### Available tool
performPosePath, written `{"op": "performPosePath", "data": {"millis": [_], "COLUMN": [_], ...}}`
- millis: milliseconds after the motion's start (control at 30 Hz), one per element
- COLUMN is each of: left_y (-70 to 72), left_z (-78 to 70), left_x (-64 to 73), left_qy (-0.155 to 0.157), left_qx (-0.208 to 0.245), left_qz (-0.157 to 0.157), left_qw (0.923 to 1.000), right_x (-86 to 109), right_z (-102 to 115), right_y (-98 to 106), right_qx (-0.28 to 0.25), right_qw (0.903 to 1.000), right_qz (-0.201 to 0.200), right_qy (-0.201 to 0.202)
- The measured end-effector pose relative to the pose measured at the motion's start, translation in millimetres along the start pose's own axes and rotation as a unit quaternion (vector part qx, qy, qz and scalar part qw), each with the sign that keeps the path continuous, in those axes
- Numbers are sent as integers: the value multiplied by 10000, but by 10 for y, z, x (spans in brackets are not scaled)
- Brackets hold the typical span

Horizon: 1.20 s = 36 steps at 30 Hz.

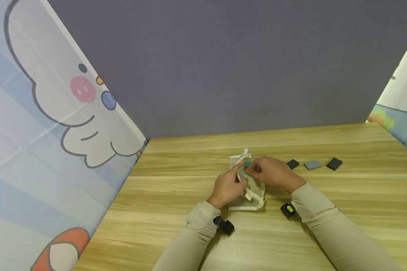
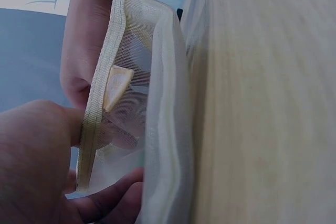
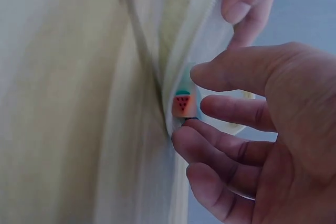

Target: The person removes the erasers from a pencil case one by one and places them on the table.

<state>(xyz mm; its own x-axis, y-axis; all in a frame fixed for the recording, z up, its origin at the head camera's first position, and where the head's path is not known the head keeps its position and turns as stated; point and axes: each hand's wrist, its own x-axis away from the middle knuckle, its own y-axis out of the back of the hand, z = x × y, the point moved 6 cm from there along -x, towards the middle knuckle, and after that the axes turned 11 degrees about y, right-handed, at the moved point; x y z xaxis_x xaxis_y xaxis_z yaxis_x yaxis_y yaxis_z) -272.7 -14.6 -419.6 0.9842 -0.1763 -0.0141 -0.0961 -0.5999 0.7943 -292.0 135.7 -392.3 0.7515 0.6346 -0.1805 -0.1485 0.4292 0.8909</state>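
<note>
A white mesh zip pouch (image 1: 245, 203) lies on the table with its mouth spread. My left hand (image 1: 228, 187) grips the pouch's edge; in the left wrist view the thumb side of that hand (image 2: 37, 156) lies at the cream zip tape (image 2: 107, 56). Reaching into the mouth from the right, my right hand (image 1: 273, 172) has its fingertips around a small block with a watermelon print (image 3: 182, 104). Thumb and fingers stand at opposite ends of this block, seen in the right wrist view. From above, blue (image 1: 248, 164) and orange (image 1: 251, 171) bits show beside these fingers.
To the right of the pouch lie a dark flat block (image 1: 293, 164), a grey-blue block (image 1: 312, 165) and another dark block (image 1: 334, 163). A grey panel (image 1: 244, 75) rises behind the wooden table (image 1: 169, 188). A printed cartoon sheet (image 1: 54, 124) stands at the left.
</note>
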Motion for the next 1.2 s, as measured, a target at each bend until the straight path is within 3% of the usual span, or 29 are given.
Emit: {"op": "performPosePath", "data": {"millis": [400,900,1200], "left_y": [-6,12,33], "left_z": [-27,-24,-9], "left_x": [13,-10,-1], "left_qy": [-81,-42,-71], "left_qx": [-56,-109,-159], "left_qz": [17,-127,-145], "left_qw": [9999,9999,9997], "right_x": [48,42,26], "right_z": [7,95,92], "right_y": [-46,-32,-94], "right_qx": [223,472,250], "right_qw": [9997,9983,9988], "right_qz": [35,46,173], "right_qy": [14,325,384]}}
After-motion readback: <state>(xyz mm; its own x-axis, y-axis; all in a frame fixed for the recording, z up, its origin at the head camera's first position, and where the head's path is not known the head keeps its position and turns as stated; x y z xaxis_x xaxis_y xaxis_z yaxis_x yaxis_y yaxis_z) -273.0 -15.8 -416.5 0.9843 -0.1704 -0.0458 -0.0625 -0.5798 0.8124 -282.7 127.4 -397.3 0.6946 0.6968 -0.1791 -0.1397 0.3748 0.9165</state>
